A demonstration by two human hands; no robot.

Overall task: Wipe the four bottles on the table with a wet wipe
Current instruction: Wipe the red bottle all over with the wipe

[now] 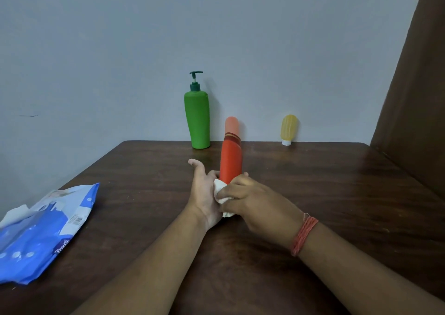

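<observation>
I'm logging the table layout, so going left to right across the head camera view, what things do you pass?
wet wipe pack → green pump bottle → orange bottle, gripped in both hands with a wet wipe → yellow bottle

orange bottle, striped band | green pump bottle | yellow bottle | white wipe | blue-white packet

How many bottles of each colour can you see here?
Green pump bottle: 1
Orange bottle, in the hands: 1
Yellow bottle: 1
Total: 3 in view; a fourth does not show.
</observation>
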